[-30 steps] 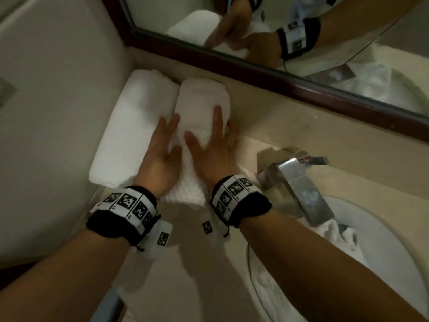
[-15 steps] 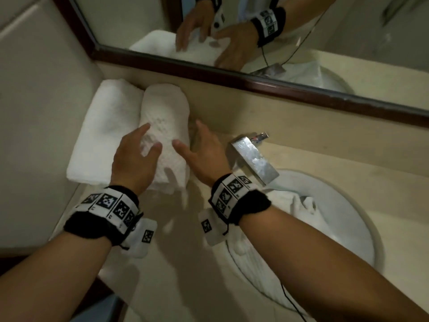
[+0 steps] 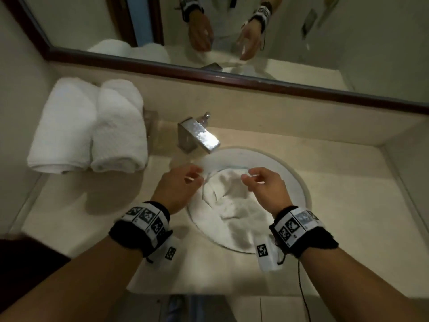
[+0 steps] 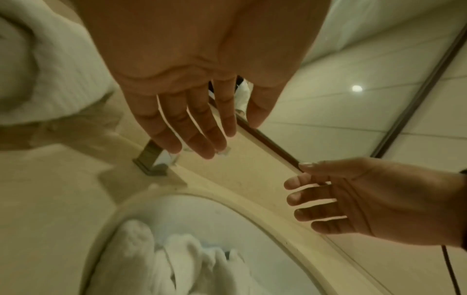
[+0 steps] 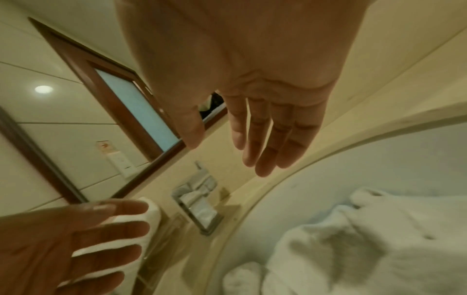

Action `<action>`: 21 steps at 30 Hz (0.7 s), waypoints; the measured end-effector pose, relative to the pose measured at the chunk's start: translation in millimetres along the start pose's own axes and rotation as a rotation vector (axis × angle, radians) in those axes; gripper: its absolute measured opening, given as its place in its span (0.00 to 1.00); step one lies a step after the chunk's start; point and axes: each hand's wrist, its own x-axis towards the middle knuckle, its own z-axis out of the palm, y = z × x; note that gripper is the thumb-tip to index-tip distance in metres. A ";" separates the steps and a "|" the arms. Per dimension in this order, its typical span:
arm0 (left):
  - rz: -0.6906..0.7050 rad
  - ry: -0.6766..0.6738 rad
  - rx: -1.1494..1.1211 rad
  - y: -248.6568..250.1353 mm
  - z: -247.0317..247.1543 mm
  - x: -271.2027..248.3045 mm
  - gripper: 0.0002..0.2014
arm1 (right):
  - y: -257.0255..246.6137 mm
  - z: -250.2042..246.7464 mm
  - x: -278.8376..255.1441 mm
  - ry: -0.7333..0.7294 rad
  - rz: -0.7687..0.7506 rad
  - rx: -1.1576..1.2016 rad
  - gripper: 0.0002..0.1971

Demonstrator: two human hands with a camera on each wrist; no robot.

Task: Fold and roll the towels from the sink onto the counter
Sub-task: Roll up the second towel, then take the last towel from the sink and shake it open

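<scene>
Two white terry towels already rolled (image 3: 92, 126) lie side by side on the beige stone counter (image 3: 348, 205) at far left, touching each other, so the step in hand looks like fetching the next one. A crumpled white towel (image 3: 234, 205) sits in the round white sink basin (image 3: 299, 187), below the square chrome tap (image 3: 199, 137); whether it is one towel or more I cannot tell. The left hand (image 3: 177, 187) and the right hand (image 3: 264, 185) hover above the basin, fingers loosely spread, holding nothing. Next, I judge, both hands must drop and pinch a towel edge, then lift it clear.
</scene>
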 end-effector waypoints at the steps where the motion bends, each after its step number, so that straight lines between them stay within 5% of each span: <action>1: -0.005 -0.064 0.023 0.4 12.8 -2.1 0.11 | 15.1 -5.6 -0.6 -0.015 0.035 -0.011 0.19; 5: -0.072 -0.219 0.082 -3.1 54.2 0.8 0.10 | 61.7 -15.1 7.7 -0.084 0.133 -0.015 0.21; 16: -0.388 -0.079 0.007 -46.1 152.8 69.2 0.12 | 137.7 -1.8 105.0 -0.210 0.216 -0.161 0.26; 21: -0.425 -0.092 0.118 -58.9 181.5 86.7 0.39 | 166.9 6.0 133.8 -0.247 0.372 -0.270 0.43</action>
